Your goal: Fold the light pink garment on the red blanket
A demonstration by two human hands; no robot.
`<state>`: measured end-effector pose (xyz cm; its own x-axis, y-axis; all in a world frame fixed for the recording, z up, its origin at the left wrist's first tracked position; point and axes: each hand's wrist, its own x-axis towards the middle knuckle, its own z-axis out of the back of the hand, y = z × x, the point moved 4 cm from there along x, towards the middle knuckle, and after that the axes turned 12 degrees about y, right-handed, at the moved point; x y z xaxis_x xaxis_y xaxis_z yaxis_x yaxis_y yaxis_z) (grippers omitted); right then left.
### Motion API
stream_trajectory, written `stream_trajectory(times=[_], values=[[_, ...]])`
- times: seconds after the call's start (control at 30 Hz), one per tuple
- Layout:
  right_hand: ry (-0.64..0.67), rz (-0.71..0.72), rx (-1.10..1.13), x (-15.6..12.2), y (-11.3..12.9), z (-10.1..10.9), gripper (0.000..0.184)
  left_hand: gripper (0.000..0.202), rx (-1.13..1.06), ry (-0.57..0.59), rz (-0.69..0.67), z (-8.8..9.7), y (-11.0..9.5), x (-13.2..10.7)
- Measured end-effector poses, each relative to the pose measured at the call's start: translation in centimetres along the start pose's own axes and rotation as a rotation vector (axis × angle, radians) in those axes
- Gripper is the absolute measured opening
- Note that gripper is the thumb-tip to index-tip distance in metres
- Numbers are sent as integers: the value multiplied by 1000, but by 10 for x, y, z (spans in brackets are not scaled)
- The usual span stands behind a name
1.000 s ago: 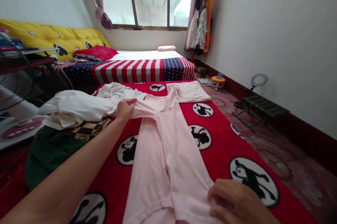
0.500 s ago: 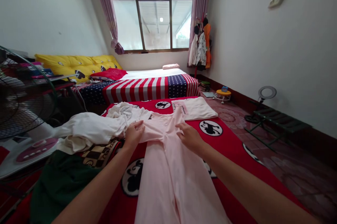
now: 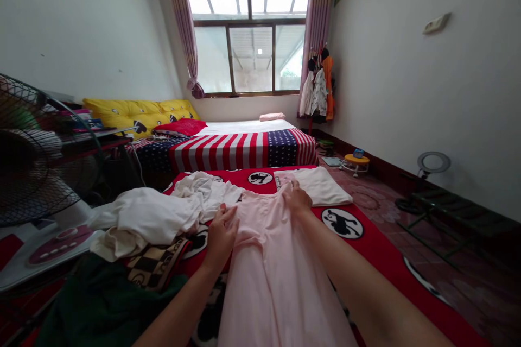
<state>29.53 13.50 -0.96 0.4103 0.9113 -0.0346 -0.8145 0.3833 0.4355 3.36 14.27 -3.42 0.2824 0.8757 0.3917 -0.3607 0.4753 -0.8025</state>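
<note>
Left hand (image 3: 222, 235) lies spread on the pink shirt (image 3: 280, 287), pinning it down; right hand (image 3: 297, 197) pinches the far end, keeping it taut.

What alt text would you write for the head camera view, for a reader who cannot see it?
Two bare hands, the left hand and the right hand, rest on a pale pink garment spread on a red monkey-print blanket. A heap of white clothes lies left, a folded cream cloth ahead, and a flag-patterned bed beyond.
</note>
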Motion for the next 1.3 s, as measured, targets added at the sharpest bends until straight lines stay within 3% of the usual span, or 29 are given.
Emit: stream_trajectory(times=[0.1, 0.27, 0.5, 0.6, 0.77, 0.9, 1.0, 1.07, 1.13, 1.2, 1.3], values=[[6, 4, 51, 13, 1, -3, 56, 37, -22, 7, -4, -4, -1, -3], [36, 89, 114, 23, -12, -10, 24, 38, -35, 19, -5, -9, -9, -8], [-47, 7, 199, 38, -53, 25, 30, 37, -135, -25, -97, -24, -36, 6], [-77, -43, 214, 42, -65, 34, 25, 38, -89, -30, -45, -41, -25, 11], [-180, -98, 248, 33, -75, 22, 20, 34, 1, -10, 76, -63, 11, 3], [-325, -100, 306, 5, -66, 16, 48, 35, 29, 0, 78, -64, 18, -1], [-387, 71, 397, -34, -46, 16, 45, 33, 35, 5, 72, -62, 14, -1], [-312, 291, 423, -65, -31, 9, 30, 31, 35, 13, 59, -62, 11, -1], [-150, 474, 332, -96, -20, -7, 25, 28, 36, 22, 48, -61, 9, 0], [-11, 545, 135, -123, -18, -28, 31, 27, 38, 33, 43, -62, 8, 0], [14, 548, -130, -145, -22, -55, 53, 25, 51, 66, 36, -65, 8, 0]])
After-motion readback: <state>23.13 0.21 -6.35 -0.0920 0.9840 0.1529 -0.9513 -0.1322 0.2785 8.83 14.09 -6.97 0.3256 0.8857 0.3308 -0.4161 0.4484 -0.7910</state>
